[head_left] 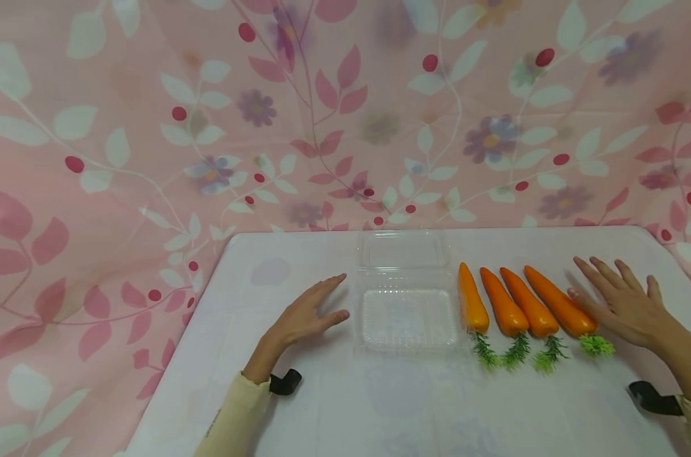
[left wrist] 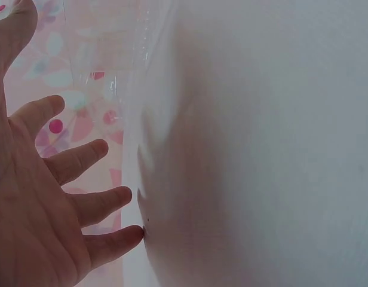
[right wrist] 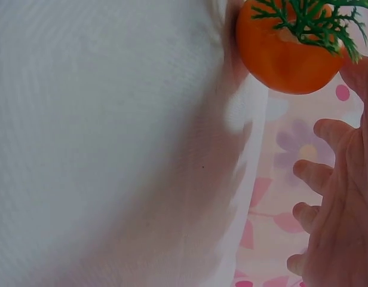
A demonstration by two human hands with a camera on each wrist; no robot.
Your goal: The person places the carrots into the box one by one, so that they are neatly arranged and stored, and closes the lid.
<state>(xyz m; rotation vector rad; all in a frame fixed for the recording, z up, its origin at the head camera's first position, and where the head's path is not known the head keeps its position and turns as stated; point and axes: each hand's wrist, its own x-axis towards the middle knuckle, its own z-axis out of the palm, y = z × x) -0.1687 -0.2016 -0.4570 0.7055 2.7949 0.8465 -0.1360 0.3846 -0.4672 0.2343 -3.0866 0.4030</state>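
A clear plastic clamshell box (head_left: 408, 317) lies on the table with its lid (head_left: 404, 250) folded back toward the wall. To its right, several orange carrots (head_left: 533, 303) with green tops lie side by side, tips pointing away from me. My left hand (head_left: 302, 317) is left of the box, fingers spread and holding nothing. Beside the rightmost carrot (head_left: 559, 301), my right hand (head_left: 631, 308) has its fingers spread, the thumb right by the carrot's edge. That carrot's thick end (right wrist: 291, 54) shows at the top of the right wrist view.
A white cloth covers the table (head_left: 345, 406). Pink floral fabric (head_left: 334, 114) hangs behind the table's far edge and down the left side. A black wrist mount (head_left: 286, 382) sits on the left wrist, another (head_left: 654, 398) on the right.
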